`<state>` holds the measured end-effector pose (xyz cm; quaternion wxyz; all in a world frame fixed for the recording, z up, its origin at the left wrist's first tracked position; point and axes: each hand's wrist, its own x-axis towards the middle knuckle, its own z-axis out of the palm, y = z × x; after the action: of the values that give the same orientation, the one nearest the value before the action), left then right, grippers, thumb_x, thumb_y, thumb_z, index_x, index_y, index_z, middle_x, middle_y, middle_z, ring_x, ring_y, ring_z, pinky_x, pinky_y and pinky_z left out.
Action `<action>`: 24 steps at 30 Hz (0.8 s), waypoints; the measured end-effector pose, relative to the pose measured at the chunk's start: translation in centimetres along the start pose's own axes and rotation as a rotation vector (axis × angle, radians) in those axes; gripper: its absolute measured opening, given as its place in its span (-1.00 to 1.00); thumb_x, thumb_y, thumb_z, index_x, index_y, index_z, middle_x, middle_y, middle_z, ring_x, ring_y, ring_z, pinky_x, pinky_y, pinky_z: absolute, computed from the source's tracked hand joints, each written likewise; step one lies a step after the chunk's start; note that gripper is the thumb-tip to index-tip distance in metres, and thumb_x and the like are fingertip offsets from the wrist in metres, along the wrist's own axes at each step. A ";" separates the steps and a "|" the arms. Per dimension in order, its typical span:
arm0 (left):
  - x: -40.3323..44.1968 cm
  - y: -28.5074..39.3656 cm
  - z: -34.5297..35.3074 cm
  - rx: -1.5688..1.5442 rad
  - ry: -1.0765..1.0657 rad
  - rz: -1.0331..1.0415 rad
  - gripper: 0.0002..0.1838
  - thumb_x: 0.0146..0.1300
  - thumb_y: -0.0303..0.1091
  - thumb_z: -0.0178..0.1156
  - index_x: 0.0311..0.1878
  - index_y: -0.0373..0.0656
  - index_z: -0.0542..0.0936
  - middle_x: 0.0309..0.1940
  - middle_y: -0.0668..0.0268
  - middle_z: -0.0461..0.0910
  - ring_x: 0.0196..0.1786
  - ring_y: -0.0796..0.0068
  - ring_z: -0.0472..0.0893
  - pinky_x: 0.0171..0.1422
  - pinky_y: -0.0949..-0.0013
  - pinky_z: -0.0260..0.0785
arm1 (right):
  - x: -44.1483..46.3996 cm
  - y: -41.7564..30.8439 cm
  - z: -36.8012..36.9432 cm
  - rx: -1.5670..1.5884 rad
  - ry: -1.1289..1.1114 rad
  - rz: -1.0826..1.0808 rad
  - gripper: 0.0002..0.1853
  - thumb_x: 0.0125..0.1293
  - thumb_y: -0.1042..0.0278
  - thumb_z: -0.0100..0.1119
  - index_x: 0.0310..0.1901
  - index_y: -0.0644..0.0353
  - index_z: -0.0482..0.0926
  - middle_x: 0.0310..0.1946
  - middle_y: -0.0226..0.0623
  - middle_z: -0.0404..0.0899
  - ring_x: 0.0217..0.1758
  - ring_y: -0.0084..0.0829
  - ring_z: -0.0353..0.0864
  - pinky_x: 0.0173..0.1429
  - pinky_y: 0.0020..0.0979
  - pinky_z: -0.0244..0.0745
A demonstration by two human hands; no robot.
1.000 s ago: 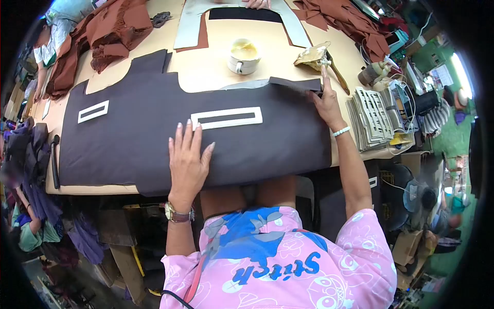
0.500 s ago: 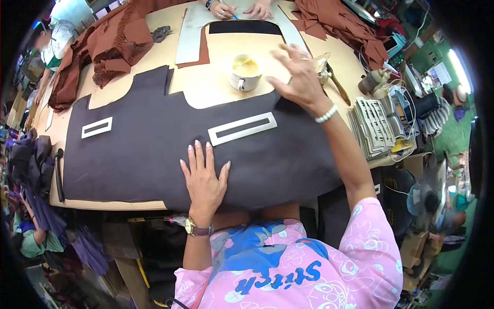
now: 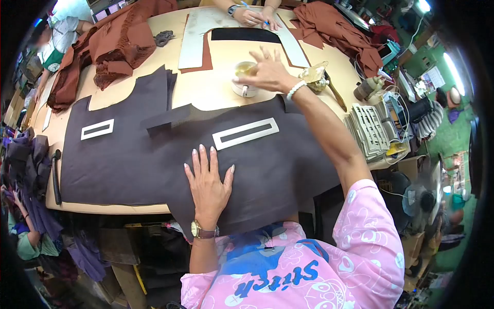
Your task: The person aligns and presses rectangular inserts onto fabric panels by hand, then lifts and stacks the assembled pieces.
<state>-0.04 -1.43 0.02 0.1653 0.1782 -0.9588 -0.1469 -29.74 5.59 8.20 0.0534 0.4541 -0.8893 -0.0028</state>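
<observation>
Dark fabric (image 3: 118, 170) lies in large pieces over the near part of the table, one edge folded near the middle. On it my left hand (image 3: 210, 185) rests flat with fingers spread, just below a white rectangular frame (image 3: 246, 133). A smaller white frame (image 3: 97, 129) sits on the fabric at the left. My right hand (image 3: 268, 72) is raised above the fabric's far edge, fingers apart, partly in front of a white cup (image 3: 244, 91) with yellowish contents. Nothing shows in its fingers.
Across the table, another person's hands (image 3: 260, 18) hold a blue pen over a white template (image 3: 193, 46). Brown fabric (image 3: 123, 44) lies at the far left. Stacked card templates (image 3: 366, 133) and a wooden-handled tool (image 3: 337, 92) are at the right; a black-handled tool (image 3: 56, 177) is at the left.
My right hand has moved left from the fabric's right corner to the cup. The fabric has shifted and folded near its middle. My left hand moved slightly right and toward me.
</observation>
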 end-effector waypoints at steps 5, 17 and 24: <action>0.0 0.1 0.0 0.002 0.007 -0.004 -0.36 0.25 -0.03 0.10 0.28 -0.27 0.32 0.34 -0.04 0.19 0.41 -0.01 0.13 0.42 -0.13 -0.10 | -0.3 2.0 -2.6 -0.040 0.517 -0.030 -0.71 0.20 0.07 0.05 -0.17 0.03 0.59 0.26 -0.08 0.27 0.39 -0.03 0.12 0.31 0.25 -0.04; -0.1 0.0 0.1 0.043 0.020 0.028 -0.33 0.27 0.03 0.07 0.29 -0.29 0.31 0.34 -0.04 0.19 0.41 0.00 0.13 0.40 -0.15 -0.07 | -10.9 -0.9 -1.2 0.156 -0.078 0.056 -0.58 0.00 0.61 -0.12 -0.13 0.07 0.61 0.32 -0.04 0.17 0.45 0.04 -0.02 0.40 0.19 -0.14; -0.2 0.0 0.2 0.039 0.024 0.030 -0.30 0.26 0.06 0.06 0.29 -0.29 0.30 0.33 -0.04 0.19 0.41 0.00 0.12 0.40 -0.14 -0.08 | -16.3 -2.5 5.1 0.726 0.099 0.249 -0.45 0.02 0.64 -0.17 0.05 -0.03 0.57 0.31 0.12 0.13 0.45 0.07 -0.04 0.42 0.15 -0.20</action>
<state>0.03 -1.31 -0.25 0.1756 0.1688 -0.9620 -0.1237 -18.75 17.13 1.44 -0.0682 0.3317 -0.8772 0.3404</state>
